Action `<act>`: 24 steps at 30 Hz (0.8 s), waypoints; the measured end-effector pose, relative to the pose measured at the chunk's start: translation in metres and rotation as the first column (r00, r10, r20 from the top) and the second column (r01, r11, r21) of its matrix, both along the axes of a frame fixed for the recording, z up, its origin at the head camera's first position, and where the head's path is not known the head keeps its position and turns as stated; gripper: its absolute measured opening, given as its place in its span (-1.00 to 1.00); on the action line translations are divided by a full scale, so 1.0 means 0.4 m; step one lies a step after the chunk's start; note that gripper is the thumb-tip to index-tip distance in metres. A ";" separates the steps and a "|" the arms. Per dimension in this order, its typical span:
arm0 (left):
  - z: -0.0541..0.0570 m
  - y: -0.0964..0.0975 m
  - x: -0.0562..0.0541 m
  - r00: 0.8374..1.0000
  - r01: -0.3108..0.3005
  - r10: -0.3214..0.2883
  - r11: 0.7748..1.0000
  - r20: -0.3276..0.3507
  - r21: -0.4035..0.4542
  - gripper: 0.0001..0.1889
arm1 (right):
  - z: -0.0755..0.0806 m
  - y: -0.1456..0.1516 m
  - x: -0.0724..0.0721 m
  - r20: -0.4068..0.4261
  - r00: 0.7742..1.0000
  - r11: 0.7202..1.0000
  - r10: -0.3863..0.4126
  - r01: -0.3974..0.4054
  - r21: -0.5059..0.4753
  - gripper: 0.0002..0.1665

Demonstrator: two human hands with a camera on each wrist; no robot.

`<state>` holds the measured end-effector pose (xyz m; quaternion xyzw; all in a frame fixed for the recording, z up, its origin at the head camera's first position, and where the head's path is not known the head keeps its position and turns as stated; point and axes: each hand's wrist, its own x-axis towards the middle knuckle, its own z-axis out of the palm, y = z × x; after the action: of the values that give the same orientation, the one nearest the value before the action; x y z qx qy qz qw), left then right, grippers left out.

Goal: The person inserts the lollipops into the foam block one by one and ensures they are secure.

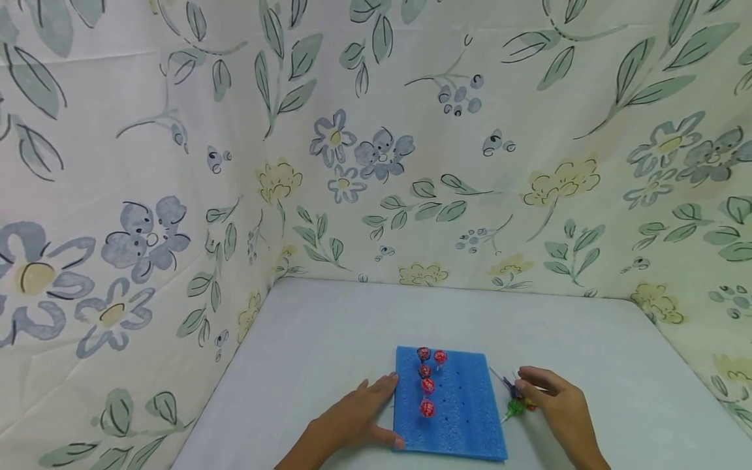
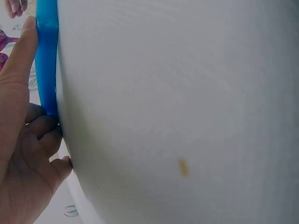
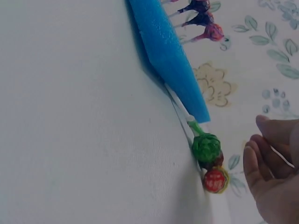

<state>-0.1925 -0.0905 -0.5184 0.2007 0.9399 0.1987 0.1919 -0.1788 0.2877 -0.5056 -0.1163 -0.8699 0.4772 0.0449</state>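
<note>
A blue foam board [image 1: 476,427] with rows of small holes lies flat on the table. Several red-wrapped lollipops [image 1: 427,385] stand upright in its left part. My left hand [image 1: 352,416] touches the board's left side, fingers spread along the edge and thumb at the near corner. Right of the board, my right hand [image 1: 561,405] hovers over loose lollipops, its fingers loosely bent and, in the right wrist view, apart from them with nothing held. Among these are a green lollipop [image 3: 206,147], a red-and-yellow one [image 3: 216,180] and a dark one [image 1: 514,390].
A white cloth covers the table [image 1: 329,339]. Fabric printed with flowers and leaves [image 1: 382,215] hangs behind and along the sides. A small yellowish mark [image 2: 183,167] shows on the cloth in the left wrist view.
</note>
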 end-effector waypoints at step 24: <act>-0.004 0.000 0.002 1.000 -0.006 0.006 1.000 -0.004 0.007 0.20 | -0.039 0.076 0.000 0.117 0.993 0.997 -0.029 0.020 0.076 -0.31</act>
<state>-0.1917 -0.0905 -0.5199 0.1987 0.9402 0.2021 0.1889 -0.1789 0.3181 -0.5214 -0.1533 -0.8867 0.4363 0.0035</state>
